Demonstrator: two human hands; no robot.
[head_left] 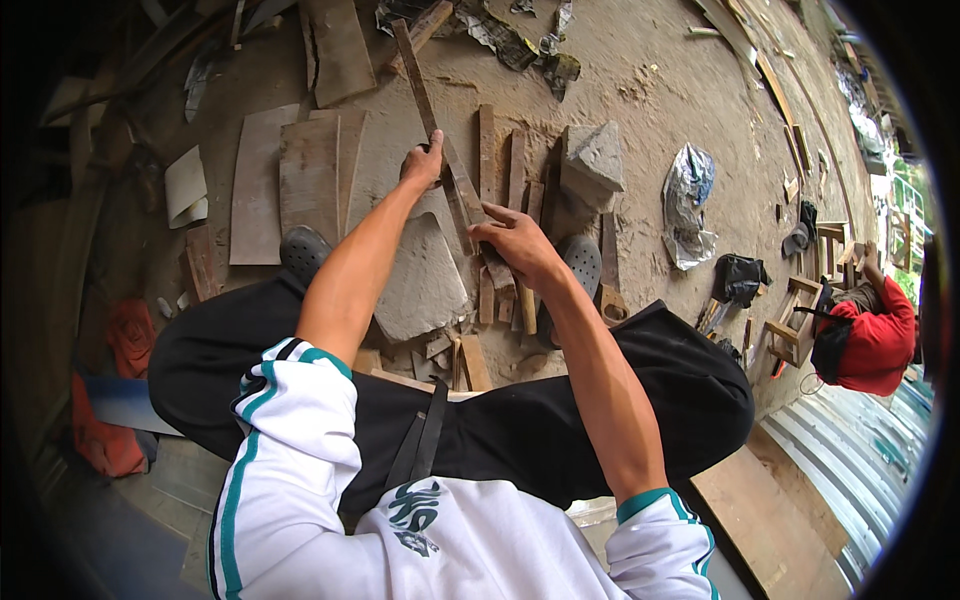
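Dusty ground (640, 50) spreads under everything, littered with wood. Ridged metal sheeting (850, 470) lies at the lower right, and near it a co-worker (868, 345) in red bends beside a wooden frame (790, 320). Left of the person's feet lies a brown board (310, 175) among others; between the feet lies a grey slab (425, 280). Crumpled foil (690, 205) is well off to the right, with a rough block (595, 160) nearer. The strip (459, 178), long and thin, slants between the 2 shoes, its far end pointing up and left. The left grip (425, 165) is closed round the strip near its middle, thumb upward. The right grip (520, 243) touches the strip nearer its close end, fingers bent over it; whether they clasp it I cannot tell
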